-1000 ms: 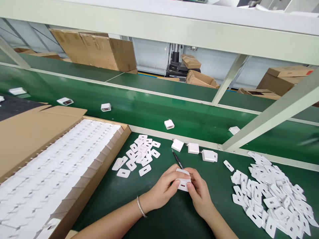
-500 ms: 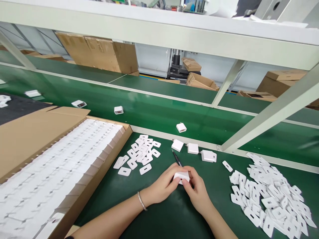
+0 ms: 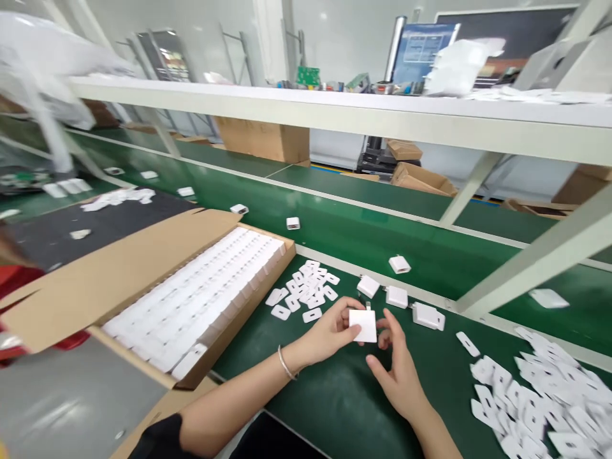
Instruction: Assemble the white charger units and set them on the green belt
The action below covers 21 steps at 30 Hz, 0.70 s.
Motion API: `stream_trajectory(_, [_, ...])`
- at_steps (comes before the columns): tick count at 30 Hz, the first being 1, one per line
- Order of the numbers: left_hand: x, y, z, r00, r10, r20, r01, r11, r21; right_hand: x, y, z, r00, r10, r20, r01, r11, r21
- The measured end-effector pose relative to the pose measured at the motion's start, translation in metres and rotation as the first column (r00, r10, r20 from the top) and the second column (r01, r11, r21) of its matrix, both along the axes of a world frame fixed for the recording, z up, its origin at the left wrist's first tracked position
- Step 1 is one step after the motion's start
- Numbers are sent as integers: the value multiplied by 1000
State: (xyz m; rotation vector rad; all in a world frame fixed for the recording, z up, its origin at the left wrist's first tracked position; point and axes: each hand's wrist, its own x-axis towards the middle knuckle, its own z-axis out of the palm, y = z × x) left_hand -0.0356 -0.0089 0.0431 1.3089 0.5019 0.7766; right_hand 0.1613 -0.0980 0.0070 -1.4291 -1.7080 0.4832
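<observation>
Between the thumb and fingers of my left hand (image 3: pixel 329 333) is a white charger (image 3: pixel 364 326), its flat face toward me and metal prongs pointing away. My right hand (image 3: pixel 396 363) is just to its right, fingers apart, holding nothing. Beyond my hands, a few more white chargers (image 3: pixel 396 296) stand in a row along the bench's back edge. A small heap of white slotted plates (image 3: pixel 306 290) lies left of my hands, and a larger pile of white plates (image 3: pixel 549 389) spreads to the right. The pen seen earlier is hidden behind my hands.
An open cardboard box (image 3: pixel 282 271) filled with white pieces stands at the left. Several chargers are spread along the green conveyor belt (image 3: pixel 335 233) behind the bench. A slanting frame post (image 3: pixel 535 248) rises at the right, under a white shelf (image 3: pixel 344 105).
Both hands were on the charger; now my right hand has let go and opened. The charger is turned flat-face toward me in my left hand. My view has swung up and left.
</observation>
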Motion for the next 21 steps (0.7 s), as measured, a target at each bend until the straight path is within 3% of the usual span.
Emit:
stream_trajectory(2, [-32,0,13,970,236,-67,-224,964,146,2,3,-4,999,-48,5,48,999,-18])
stream_trajectory(3, [-53,-1,19,917,383,-109,-352,907,230,3,5,-5,997,-80,20,81,996,-30])
stream_trajectory(6, [-118,-9,30,604,761,-236,-620,635,461,7,13,-6,967,-189,170,194,981,-12])
stream_trajectory(9, [-173,-20,24,234,879,-415,-592,468,657,15,16,-5,823,-381,421,352,924,149])
stream_trajectory(11, [-196,-26,12,83,877,-474,-473,453,756,27,16,-3,673,-514,531,459,854,245])
stream_trajectory(12, [-204,-28,5,49,873,-485,-412,460,787,36,16,-3,608,-562,561,513,817,263])
stream_trajectory(14, [-213,-31,-10,34,875,-483,-311,469,827,61,15,-2,518,-629,580,630,739,239])
stream_trajectory(16, [-215,-31,-20,30,878,-478,-234,471,850,88,16,-2,456,-669,587,758,637,138])
stream_trajectory(19, [-214,-30,-27,21,856,-517,-104,516,850,118,18,-3,455,-614,645,854,507,-120])
stream_trajectory(21, [-213,-28,-29,-20,842,-540,3,540,842,123,19,-5,485,-533,693,847,484,-220])
